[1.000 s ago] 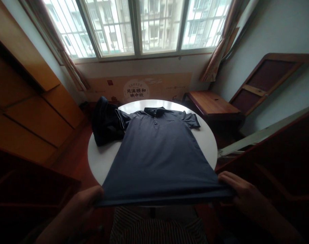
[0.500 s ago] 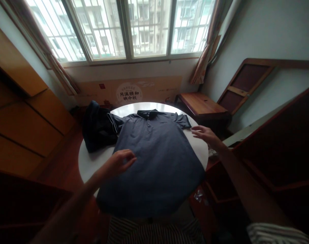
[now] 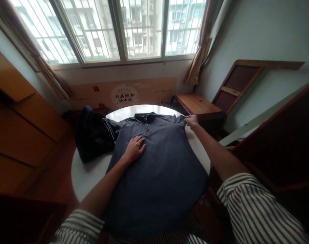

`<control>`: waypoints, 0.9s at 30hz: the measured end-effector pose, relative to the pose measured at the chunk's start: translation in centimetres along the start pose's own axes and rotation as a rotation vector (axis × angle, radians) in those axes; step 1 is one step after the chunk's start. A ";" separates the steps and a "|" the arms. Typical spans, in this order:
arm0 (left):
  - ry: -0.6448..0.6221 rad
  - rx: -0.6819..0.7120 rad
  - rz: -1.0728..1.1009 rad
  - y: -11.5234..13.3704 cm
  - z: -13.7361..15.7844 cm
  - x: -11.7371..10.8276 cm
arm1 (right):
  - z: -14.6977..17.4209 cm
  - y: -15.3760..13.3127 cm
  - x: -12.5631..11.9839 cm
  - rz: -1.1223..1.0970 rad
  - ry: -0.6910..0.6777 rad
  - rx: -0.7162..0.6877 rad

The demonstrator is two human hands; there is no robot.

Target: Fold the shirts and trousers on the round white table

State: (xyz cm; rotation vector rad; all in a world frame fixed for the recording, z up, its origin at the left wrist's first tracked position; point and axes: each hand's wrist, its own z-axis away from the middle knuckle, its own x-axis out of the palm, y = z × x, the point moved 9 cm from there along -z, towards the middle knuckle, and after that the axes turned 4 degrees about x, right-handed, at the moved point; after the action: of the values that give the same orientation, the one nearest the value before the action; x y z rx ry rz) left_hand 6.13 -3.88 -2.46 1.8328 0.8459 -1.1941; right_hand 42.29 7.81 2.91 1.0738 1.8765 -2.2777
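A dark grey polo shirt lies spread front side up on a round white table, its collar towards the window and its hem hanging over the near edge. My left hand rests flat on the shirt's chest, below the buttons, fingers stretched out. At the far right, my right hand pinches the edge of the shirt's right-side sleeve and holds it out over the table rim. The other sleeve reaches towards a dark bundle of cloth on the table's left.
Behind the table a printed banner runs below the barred window. A wooden side table stands at the back right, near a wood-framed panel by the wall. Wooden cabinets line the left side.
My left hand has come down flat onto the shirt's chest, further forward. My right hand has moved forward and taken hold of the sleeve edge. The view has shifted slightly.
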 end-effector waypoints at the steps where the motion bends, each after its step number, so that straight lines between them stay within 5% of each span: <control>1: -0.001 0.000 -0.002 0.0 0.0 0.0 | 0.3 -0.9 -0.1 0.037 0.019 -0.096; 6: -0.006 0.003 -0.012 0.1 -0.1 0.2 | 5.1 -4.4 2.7 0.182 -0.141 -0.608; 10: -0.013 -0.001 -0.017 0.2 -0.1 0.2 | 10.8 -4.5 6.5 0.314 -0.421 -1.059; 12: -0.013 -0.005 -0.020 0.3 -0.1 0.1 | 12.3 -3.7 7.7 0.347 -0.553 -1.154; 14: -0.014 -0.007 -0.024 0.3 -0.1 0.2 | 11.1 -2.9 8.1 0.347 -0.569 -1.033; 19: -0.017 -0.009 -0.034 0.4 -0.1 0.1 | 2.9 -2.2 6.2 0.396 -0.222 -0.570; 27: -0.010 -0.003 -0.033 0.6 0.0 -0.2 | -3.0 -3.0 9.1 0.560 -0.365 -0.513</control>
State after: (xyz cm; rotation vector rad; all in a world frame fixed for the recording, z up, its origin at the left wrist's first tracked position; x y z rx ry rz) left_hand 6.62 -4.18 -2.09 1.8159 0.8751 -1.2212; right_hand 35.56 14.93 0.84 0.8796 1.6094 -1.4580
